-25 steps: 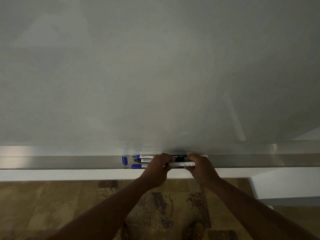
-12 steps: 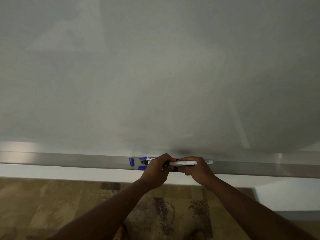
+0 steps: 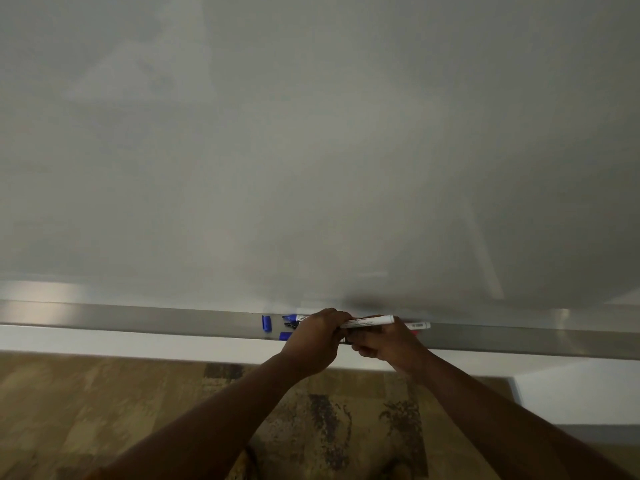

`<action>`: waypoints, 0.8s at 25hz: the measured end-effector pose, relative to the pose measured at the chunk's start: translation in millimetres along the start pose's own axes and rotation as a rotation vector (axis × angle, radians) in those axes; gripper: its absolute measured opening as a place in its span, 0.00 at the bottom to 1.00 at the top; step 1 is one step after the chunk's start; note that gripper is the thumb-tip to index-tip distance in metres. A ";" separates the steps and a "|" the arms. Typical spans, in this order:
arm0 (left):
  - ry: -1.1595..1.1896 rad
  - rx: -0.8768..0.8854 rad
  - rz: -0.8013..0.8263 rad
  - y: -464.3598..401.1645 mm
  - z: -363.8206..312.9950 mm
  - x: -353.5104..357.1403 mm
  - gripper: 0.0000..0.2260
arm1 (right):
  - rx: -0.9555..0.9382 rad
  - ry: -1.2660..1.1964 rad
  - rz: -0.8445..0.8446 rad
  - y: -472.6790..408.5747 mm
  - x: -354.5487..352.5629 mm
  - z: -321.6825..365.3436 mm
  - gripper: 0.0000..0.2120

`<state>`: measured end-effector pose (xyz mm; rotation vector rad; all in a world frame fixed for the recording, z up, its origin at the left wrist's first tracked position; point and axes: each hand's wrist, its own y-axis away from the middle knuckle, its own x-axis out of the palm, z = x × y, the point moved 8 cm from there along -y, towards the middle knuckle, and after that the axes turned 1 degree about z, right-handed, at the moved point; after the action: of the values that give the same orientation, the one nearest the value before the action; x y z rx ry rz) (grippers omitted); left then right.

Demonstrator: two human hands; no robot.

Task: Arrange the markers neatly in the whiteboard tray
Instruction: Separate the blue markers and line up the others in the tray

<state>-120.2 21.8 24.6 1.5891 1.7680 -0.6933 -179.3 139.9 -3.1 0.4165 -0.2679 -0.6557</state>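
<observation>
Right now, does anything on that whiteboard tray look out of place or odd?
Yes. A loose blue cap lies alone on the tray, left of the markers and apart from them. Beside it, one marker shows a bare dark tip, apparently uncapped. The remaining markers are bunched under both hands, not lined up.

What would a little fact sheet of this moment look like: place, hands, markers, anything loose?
place: metal whiteboard tray below a blank whiteboard
left hand: closed around the lifted white marker
right hand: gripping the same marker from below
marker's tilt: right end raised slightly above the tray
markers in tray: blue-capped marker ends showing left of the hands, another marker end to the right
loose item: blue cap lying alone, left of the markers
floor: patterned carpet
</observation>
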 end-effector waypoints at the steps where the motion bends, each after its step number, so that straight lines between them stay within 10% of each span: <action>1: -0.021 -0.002 -0.003 0.0 0.4 -0.5 0.11 | 0.025 -0.051 -0.008 1.3 -0.2 -0.8 0.11; 5: -0.157 -0.012 0.008 0.1 1.2 -2.2 0.14 | 0.028 -0.103 -0.089 5.1 -14.1 4.4 0.13; 13: -0.297 0.001 0.013 2.4 3.2 -0.7 0.13 | -0.088 0.752 -0.058 -6.1 -10.7 12.2 0.14; 20: 0.472 -0.544 -0.082 24.3 67.6 5.1 0.05 | -0.061 0.956 -0.148 -5.8 -30.8 -2.5 0.08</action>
<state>-88.3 -22.8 -22.1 1.3657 2.1260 0.1568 -205.0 156.1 -11.3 0.6480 0.6935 -0.5425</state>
